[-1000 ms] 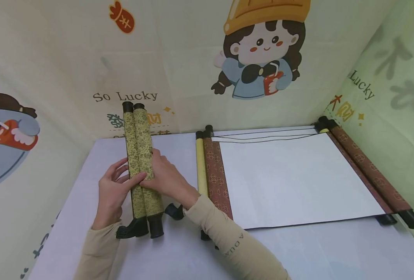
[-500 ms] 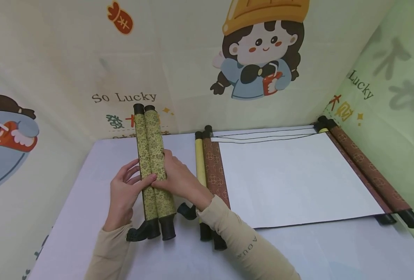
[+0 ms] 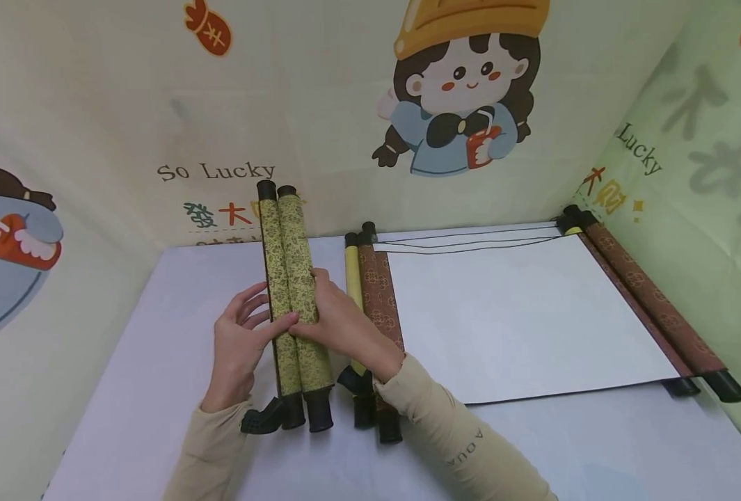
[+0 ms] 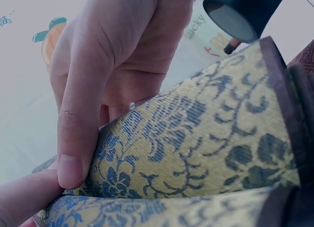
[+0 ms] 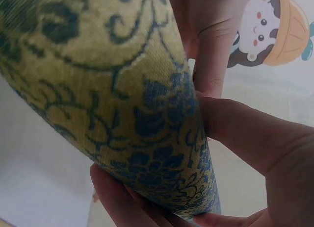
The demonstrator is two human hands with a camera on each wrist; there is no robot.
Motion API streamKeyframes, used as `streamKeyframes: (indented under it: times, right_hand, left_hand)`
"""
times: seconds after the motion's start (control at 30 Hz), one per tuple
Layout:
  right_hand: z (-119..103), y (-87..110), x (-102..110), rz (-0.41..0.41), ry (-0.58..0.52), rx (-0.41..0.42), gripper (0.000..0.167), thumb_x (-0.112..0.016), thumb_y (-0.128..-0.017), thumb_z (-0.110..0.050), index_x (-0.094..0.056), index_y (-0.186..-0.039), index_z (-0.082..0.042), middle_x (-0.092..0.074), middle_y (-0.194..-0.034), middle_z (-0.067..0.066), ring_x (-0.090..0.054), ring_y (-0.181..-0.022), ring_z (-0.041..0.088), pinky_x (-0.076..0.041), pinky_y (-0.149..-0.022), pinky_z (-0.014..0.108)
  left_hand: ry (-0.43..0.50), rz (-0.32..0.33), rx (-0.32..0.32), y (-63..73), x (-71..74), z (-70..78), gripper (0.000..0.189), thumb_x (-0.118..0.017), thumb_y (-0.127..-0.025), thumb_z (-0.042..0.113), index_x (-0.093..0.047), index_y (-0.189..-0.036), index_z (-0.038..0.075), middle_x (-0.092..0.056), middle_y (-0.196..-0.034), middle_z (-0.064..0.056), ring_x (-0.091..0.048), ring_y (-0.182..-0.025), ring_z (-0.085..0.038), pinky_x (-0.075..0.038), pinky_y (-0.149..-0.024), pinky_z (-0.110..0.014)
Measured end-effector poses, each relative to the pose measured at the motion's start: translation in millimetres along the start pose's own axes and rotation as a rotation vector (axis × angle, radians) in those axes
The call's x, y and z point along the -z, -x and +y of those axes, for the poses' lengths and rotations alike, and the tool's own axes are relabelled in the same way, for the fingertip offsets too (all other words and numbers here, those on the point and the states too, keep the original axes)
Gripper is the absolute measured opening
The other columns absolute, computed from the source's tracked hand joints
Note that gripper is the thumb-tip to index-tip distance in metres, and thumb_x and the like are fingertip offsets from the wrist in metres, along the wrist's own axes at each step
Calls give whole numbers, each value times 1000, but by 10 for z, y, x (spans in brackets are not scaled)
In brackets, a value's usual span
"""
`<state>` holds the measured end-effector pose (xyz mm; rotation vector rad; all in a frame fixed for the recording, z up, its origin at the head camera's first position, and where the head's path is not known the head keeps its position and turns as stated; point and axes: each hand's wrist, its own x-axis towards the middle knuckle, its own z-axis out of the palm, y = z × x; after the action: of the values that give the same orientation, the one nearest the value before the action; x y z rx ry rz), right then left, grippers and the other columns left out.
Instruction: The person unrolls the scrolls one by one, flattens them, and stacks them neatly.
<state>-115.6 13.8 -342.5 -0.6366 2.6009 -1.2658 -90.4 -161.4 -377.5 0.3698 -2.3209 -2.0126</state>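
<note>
In the head view both hands hold up a scroll with two rolls side by side, covered in yellow brocade with dark flowers and black end knobs. My left hand grips the left roll, thumb across its front. Around the right roll curls my right hand, the two thumbs meeting at the seam. The left wrist view shows the brocade close up, with the left thumb pressing it. Fingers wrap under the roll in the right wrist view.
To the right lies a brown brocade scroll with white paper spread out, its rolls at the right end. Thin cords cross its far edge. A yellow roll lies along its left side. A patterned cloth wall stands behind the table.
Both hands have carried the yellow scroll rightward, bringing it nearer to the spread-out brown scroll. Their grip looks the same.
</note>
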Motion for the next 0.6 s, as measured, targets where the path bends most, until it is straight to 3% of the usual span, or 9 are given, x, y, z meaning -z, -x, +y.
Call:
streamKeyframes:
  times: [0.2, 0.37, 0.6]
  right_hand:
    - [75, 90, 69, 22, -3, -11, 91, -77, -88, -30, -21, -154, -4, -57, -132, 14, -59, -119, 24, -53, -94, 36]
    - [171, 182, 132, 50, -46, -8, 91, -78, -87, -30, -21, -154, -4, -58, -132, 14, -62, -114, 25, -54, -90, 39]
    - [245, 277, 189, 80, -26, -49, 95, -78, -87, -34, -20, -156, -6, -57, -136, 16, -62, -117, 28, -54, -90, 43]
  left_hand:
    - [12, -16, 0, 22, -114, 1, 77, -88, -76, 23, -50, -143, 24, -54, -135, -4, -57, -113, -18, -54, -80, -21]
    - [29, -39, -10, 48, -216, -1, 75, -88, -76, 23, -51, -142, 24, -55, -134, -4, -56, -115, -20, -54, -82, -23]
    - [52, -57, -34, 82, -335, 2, 74, -89, -75, 22, -53, -139, 23, -56, -132, -4, -57, -114, -21, -53, -82, -23]
